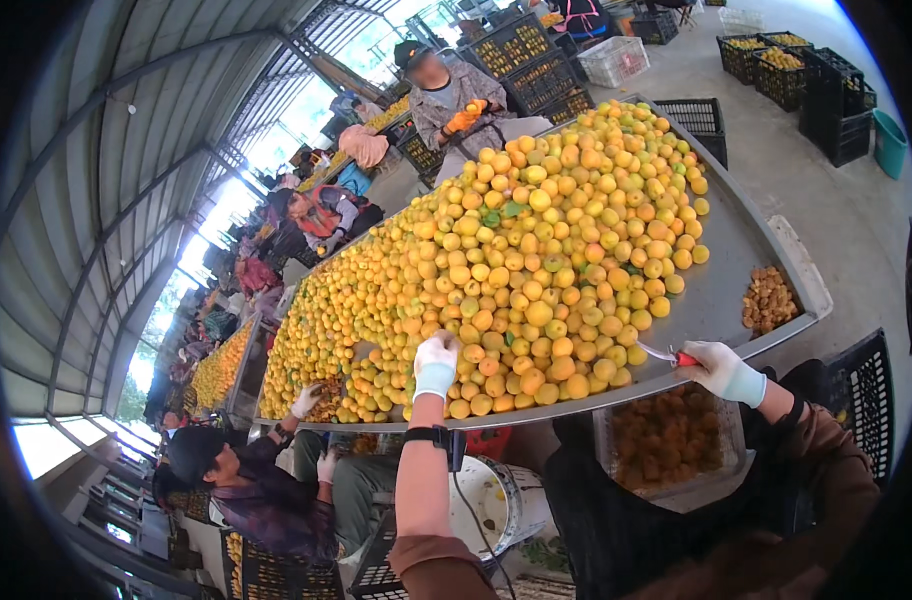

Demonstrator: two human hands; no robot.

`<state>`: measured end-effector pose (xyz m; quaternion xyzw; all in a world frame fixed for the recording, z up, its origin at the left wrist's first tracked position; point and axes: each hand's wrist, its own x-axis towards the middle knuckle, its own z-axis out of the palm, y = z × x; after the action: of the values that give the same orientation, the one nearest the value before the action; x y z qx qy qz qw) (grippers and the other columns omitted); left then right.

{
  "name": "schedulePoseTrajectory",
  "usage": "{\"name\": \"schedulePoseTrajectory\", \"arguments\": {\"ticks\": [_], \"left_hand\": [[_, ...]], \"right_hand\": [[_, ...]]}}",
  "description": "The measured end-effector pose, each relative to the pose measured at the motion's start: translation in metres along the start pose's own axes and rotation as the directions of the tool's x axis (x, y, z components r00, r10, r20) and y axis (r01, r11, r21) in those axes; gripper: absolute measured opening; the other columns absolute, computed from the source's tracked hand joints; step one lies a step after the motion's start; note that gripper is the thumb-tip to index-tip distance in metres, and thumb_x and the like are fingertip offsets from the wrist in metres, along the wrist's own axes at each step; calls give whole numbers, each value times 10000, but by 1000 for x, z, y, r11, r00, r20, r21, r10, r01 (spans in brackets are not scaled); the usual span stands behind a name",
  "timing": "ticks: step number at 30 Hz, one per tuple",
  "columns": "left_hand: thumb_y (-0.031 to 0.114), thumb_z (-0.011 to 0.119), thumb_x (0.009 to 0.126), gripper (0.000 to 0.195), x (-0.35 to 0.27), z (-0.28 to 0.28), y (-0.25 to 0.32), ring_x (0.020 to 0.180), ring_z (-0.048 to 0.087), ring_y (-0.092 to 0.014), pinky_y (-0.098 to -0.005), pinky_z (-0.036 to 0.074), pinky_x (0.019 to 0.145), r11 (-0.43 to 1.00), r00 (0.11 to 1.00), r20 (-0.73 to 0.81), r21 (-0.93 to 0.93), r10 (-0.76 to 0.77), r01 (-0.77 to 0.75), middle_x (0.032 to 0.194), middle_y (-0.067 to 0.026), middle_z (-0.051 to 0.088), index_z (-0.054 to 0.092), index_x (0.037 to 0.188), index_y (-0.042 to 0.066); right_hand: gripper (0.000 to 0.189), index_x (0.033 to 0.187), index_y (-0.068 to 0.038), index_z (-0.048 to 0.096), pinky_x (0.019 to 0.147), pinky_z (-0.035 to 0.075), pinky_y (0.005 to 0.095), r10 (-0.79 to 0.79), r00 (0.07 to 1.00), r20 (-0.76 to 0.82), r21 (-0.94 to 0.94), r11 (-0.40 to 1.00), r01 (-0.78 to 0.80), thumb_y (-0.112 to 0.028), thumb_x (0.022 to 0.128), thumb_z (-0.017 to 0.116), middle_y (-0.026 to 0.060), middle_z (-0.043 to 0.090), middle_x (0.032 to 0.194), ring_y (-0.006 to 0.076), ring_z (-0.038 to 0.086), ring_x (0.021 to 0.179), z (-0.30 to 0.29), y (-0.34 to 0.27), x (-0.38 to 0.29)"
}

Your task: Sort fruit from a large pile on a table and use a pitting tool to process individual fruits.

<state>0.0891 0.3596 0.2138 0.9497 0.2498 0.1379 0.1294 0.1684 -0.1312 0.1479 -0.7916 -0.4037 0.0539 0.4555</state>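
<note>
A broad heap of yellow-orange apricots, with a few green leaves among them, covers much of a metal-rimmed table. My left hand, in a white glove, reaches to the near edge of the heap; its fingertips are among the fruit, and whether they grip one is hard to see. My gloved right hand is closed around the red handle of a small curved knife, whose blade points left towards the apricots. At the table's right corner lies a small pile of brown-orange pits.
Below the table edge stand a clear bin of orange pieces and a white bucket. A co-worker sits at the left, a gloved hand at the same table; another sits across. Black crates stand at the right.
</note>
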Motion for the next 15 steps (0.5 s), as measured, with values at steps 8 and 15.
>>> {"name": "schedulePoseTrajectory", "arguments": {"ticks": [8,15], "left_hand": [[364,644,861,376,53,61,12,1004,631,-333,-400,475,917,927,1000,-20,374,19,-10,1000,-165,707,688,1072,55],[542,650,828,631,71,110,34,1136,558,-281,-398,413,958,672,991,72,740,-112,22,1110,-133,673,554,1184,30]], "right_hand": [[210,868,34,587,557,406,310,313,944,-108,381,890,-251,-154,846,679,109,455,626,96,410,608,21,38,20],[198,830,38,613,544,426,297,342,938,-55,407,866,-292,-145,838,687,92,481,576,79,454,579,0,30,21]]}}
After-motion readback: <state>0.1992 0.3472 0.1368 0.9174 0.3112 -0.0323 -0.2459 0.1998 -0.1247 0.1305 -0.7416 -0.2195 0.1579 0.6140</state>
